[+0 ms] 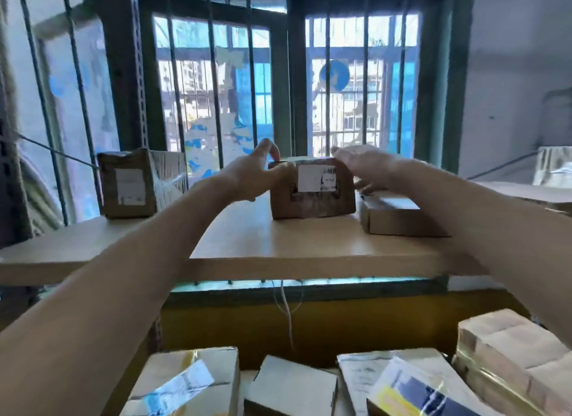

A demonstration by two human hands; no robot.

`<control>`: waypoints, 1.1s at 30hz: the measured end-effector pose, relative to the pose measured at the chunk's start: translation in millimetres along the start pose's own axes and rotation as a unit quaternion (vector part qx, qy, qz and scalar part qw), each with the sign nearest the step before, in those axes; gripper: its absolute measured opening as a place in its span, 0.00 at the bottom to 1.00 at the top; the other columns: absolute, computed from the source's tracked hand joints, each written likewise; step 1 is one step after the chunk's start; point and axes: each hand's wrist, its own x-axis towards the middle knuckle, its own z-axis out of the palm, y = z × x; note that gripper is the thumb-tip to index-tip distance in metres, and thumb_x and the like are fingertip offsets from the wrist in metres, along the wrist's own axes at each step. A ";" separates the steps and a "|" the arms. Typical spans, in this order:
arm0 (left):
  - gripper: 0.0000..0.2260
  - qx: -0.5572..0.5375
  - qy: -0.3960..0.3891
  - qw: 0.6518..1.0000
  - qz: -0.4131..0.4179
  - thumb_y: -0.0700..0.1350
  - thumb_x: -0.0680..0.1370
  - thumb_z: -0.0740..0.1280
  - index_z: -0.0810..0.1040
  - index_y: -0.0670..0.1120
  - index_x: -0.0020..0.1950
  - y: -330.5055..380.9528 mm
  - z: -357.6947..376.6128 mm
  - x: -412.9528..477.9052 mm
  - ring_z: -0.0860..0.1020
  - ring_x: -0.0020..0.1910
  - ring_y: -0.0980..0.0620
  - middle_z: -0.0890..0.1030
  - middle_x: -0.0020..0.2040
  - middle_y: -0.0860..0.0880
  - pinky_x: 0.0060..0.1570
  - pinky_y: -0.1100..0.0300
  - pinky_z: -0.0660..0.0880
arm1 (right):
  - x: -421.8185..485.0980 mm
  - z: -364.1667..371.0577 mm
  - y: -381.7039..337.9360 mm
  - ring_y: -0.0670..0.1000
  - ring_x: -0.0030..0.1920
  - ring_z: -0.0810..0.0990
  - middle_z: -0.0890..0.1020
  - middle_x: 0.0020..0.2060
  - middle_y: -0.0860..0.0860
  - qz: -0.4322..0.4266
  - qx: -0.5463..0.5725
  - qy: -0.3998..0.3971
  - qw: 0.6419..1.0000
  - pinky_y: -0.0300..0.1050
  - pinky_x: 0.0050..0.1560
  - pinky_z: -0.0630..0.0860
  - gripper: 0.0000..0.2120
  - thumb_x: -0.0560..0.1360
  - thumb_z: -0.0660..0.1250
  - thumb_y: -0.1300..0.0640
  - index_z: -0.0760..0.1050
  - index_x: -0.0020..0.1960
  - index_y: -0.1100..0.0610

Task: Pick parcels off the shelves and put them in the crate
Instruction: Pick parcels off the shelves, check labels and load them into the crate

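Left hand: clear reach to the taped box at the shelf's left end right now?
Probably yes. Only bare shelf lies between the left hand and the taped box, with nothing in the way. But that hand grips the middle parcel at its corner, so it must let go first.
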 end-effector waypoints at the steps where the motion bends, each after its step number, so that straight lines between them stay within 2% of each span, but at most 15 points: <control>1: 0.14 -0.051 -0.006 0.999 -0.014 0.58 0.78 0.56 0.63 0.49 0.56 -3.2 -2.2 1.4 0.77 0.48 0.42 0.74 0.54 0.40 0.44 0.50 0.77 | 1.1 3.6 -2.7 0.59 0.57 0.77 0.77 0.54 0.58 0.016 0.049 -0.001 0.999 0.52 0.56 0.75 0.20 0.81 0.50 0.45 0.71 0.60 0.59; 4: 0.19 -0.176 -0.015 0.982 -0.072 0.58 0.80 0.52 0.62 0.47 0.65 -14.5 -10.6 9.5 0.79 0.48 0.40 0.72 0.60 0.41 0.44 0.51 0.78 | 6.0 11.9 -12.9 0.52 0.40 0.79 0.78 0.39 0.54 0.046 0.166 0.026 0.985 0.46 0.38 0.77 0.11 0.80 0.57 0.49 0.71 0.44 0.55; 6: 0.22 -0.195 0.009 0.975 -0.107 0.55 0.81 0.53 0.61 0.43 0.69 -22.3 -14.8 19.0 0.81 0.46 0.40 0.73 0.60 0.40 0.43 0.51 0.79 | 11.0 18.0 -16.9 0.52 0.38 0.79 0.78 0.36 0.53 0.039 0.180 0.043 0.982 0.44 0.34 0.75 0.09 0.80 0.57 0.53 0.70 0.43 0.55; 8: 0.21 -0.210 0.037 0.969 -0.123 0.52 0.79 0.56 0.64 0.39 0.67 -29.6 -15.2 25.7 0.81 0.43 0.43 0.75 0.56 0.42 0.42 0.52 0.78 | 13.4 25.5 -18.7 0.52 0.38 0.78 0.77 0.36 0.53 0.034 0.196 0.074 0.977 0.43 0.33 0.75 0.07 0.80 0.57 0.56 0.71 0.50 0.57; 11: 0.17 -0.255 0.023 0.956 -0.140 0.54 0.78 0.59 0.72 0.43 0.57 -40.6 -14.0 26.5 0.76 0.48 0.46 0.75 0.48 0.45 0.48 0.51 0.75 | 15.9 35.1 -18.3 0.54 0.46 0.80 0.79 0.47 0.58 0.020 0.246 0.095 0.965 0.49 0.45 0.80 0.15 0.80 0.56 0.58 0.67 0.67 0.57; 14: 0.24 -0.269 -0.008 0.948 -0.171 0.61 0.76 0.59 0.66 0.50 0.67 -47.1 -17.0 23.0 0.72 0.59 0.42 0.69 0.60 0.45 0.54 0.45 0.71 | 15.4 39.1 -22.8 0.59 0.55 0.79 0.75 0.59 0.62 -0.018 0.268 0.095 0.959 0.57 0.57 0.77 0.21 0.80 0.57 0.62 0.61 0.72 0.54; 16: 0.25 -0.303 -0.032 0.942 -0.140 0.62 0.75 0.60 0.59 0.58 0.70 -49.6 -16.9 20.0 0.73 0.60 0.39 0.68 0.62 0.46 0.55 0.43 0.71 | 12.6 42.3 -26.0 0.57 0.53 0.80 0.76 0.58 0.59 -0.053 0.272 0.102 0.955 0.54 0.55 0.78 0.25 0.78 0.59 0.65 0.60 0.73 0.53; 20: 0.30 -0.374 0.010 0.927 -0.009 0.52 0.76 0.64 0.51 0.68 0.71 -53.9 -11.9 20.2 0.79 0.53 0.50 0.80 0.53 0.54 0.56 0.47 0.72 | 5.3 49.6 -21.4 0.45 0.41 0.82 0.78 0.44 0.50 -0.122 0.274 0.159 0.941 0.50 0.46 0.79 0.25 0.76 0.59 0.69 0.63 0.69 0.50; 22: 0.34 -0.387 0.039 0.921 0.031 0.47 0.76 0.65 0.48 0.67 0.73 -52.4 -9.8 23.9 0.79 0.55 0.49 0.81 0.55 0.52 0.57 0.46 0.74 | 4.4 51.5 -18.6 0.53 0.49 0.80 0.76 0.51 0.53 -0.140 0.202 0.204 0.947 0.47 0.53 0.78 0.28 0.75 0.61 0.68 0.61 0.71 0.52; 23: 0.36 -0.375 0.052 0.924 0.045 0.46 0.76 0.66 0.46 0.65 0.74 -50.2 -8.2 24.1 0.78 0.55 0.50 0.79 0.59 0.50 0.56 0.49 0.75 | 3.8 53.0 -18.7 0.55 0.53 0.76 0.72 0.57 0.54 -0.146 0.152 0.220 0.952 0.39 0.59 0.73 0.29 0.74 0.64 0.66 0.61 0.72 0.53; 25: 0.42 -0.321 0.098 0.939 0.075 0.45 0.73 0.70 0.45 0.59 0.75 -46.2 -4.5 23.9 0.77 0.51 0.61 0.73 0.62 0.54 0.47 0.65 0.75 | 2.0 57.8 -21.2 0.51 0.64 0.67 0.62 0.66 0.54 -0.150 0.085 0.227 0.959 0.25 0.62 0.59 0.33 0.71 0.71 0.56 0.62 0.72 0.54; 27: 0.44 -0.294 0.140 0.940 0.099 0.47 0.69 0.73 0.48 0.54 0.76 -42.7 -1.9 22.3 0.77 0.43 0.67 0.71 0.55 0.56 0.37 0.73 0.74 | -0.2 62.2 -26.3 0.48 0.69 0.58 0.56 0.68 0.52 -0.119 0.096 0.212 0.965 0.32 0.68 0.55 0.36 0.66 0.72 0.42 0.66 0.69 0.55; 29: 0.40 -0.310 0.137 0.935 0.104 0.55 0.68 0.73 0.56 0.52 0.74 -39.3 -2.6 20.2 0.77 0.50 0.60 0.73 0.58 0.53 0.45 0.68 0.75 | -1.1 61.8 -29.5 0.46 0.68 0.61 0.62 0.67 0.51 -0.091 0.157 0.171 0.968 0.39 0.70 0.58 0.35 0.63 0.69 0.35 0.71 0.64 0.52; 31: 0.19 -0.377 0.119 0.913 0.100 0.57 0.72 0.67 0.75 0.52 0.60 -37.3 -6.5 19.3 0.80 0.47 0.62 0.82 0.50 0.57 0.43 0.70 0.75 | -2.7 58.8 -31.3 0.49 0.64 0.71 0.72 0.63 0.52 -0.089 0.198 0.127 0.968 0.45 0.68 0.68 0.31 0.65 0.70 0.37 0.72 0.64 0.52; 33: 0.09 -0.436 0.126 0.889 0.063 0.54 0.77 0.63 0.80 0.53 0.46 -38.0 -10.8 19.1 0.81 0.40 0.62 0.84 0.39 0.60 0.34 0.67 0.78 | -4.4 56.6 -30.9 0.45 0.55 0.77 0.76 0.57 0.47 -0.117 0.248 0.123 0.954 0.35 0.57 0.74 0.24 0.70 0.71 0.46 0.71 0.63 0.51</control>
